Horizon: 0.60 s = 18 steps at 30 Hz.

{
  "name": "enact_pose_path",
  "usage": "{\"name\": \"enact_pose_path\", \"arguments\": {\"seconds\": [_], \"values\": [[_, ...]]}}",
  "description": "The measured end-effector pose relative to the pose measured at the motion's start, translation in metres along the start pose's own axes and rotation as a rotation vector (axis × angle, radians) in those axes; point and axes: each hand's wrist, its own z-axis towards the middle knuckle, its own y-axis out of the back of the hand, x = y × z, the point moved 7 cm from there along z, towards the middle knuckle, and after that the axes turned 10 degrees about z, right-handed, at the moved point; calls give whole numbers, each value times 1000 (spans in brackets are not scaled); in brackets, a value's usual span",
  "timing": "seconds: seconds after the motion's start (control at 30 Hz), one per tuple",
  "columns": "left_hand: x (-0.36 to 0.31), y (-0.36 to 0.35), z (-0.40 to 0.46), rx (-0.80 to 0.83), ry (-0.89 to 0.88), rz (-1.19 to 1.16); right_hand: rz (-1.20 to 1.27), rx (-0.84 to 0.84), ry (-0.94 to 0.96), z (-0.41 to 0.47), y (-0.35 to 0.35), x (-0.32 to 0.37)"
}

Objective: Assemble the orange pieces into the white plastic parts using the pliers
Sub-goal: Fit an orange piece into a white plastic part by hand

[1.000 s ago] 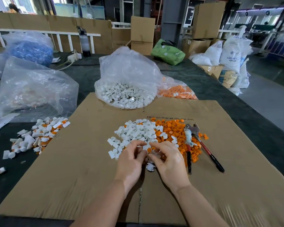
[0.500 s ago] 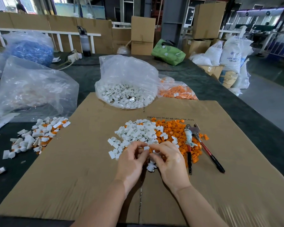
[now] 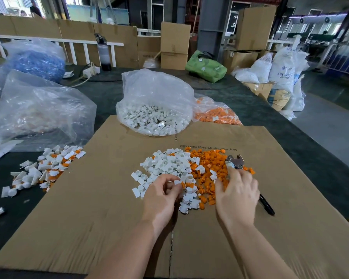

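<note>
Pinching a white part with an orange piece [image 3: 182,184] at its fingertips, my left hand [image 3: 163,195] hovers at the near edge of the piles. Cardboard [image 3: 101,208] covers the worktop [image 3: 274,117], keeping parts together. White plastic parts [image 3: 167,165] and orange pieces [image 3: 210,164] lie heaped side by side, within reach. My right hand [image 3: 237,193] curls over the pliers [image 3: 235,163], apparently taking them up; I cannot tell whether it grips.

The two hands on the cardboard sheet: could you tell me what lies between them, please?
In the head view, loose white plastic parts and small orange pieces lie between the left hand and right hand.
</note>
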Motion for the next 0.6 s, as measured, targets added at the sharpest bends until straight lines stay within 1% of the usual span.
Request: {"name": "enact_pose_path", "arguments": {"seconds": [0.03, 0.1, 0.17, 0.23, 0.4, 0.6], "values": [[0, 0, 0, -1, -3, 5, -87, 39, -120, 4, 1, -12], [-1, 0, 1, 2, 2, -3, -213, 137, -285, 8, 0, -29], [-1, -2, 1, 8, 11, -14, -247, 220, -378, 12, -3, -39], [-2, -2, 2, 10, 16, -13, -229, 265, -434, 16, -6, -42], [-3, -3, 3, 20, 24, -28, -155, 235, -508, 24, -4, -41], [-6, -1, 3, 5, 3, -5, -204, 198, -444, 24, 0, -38]]}}
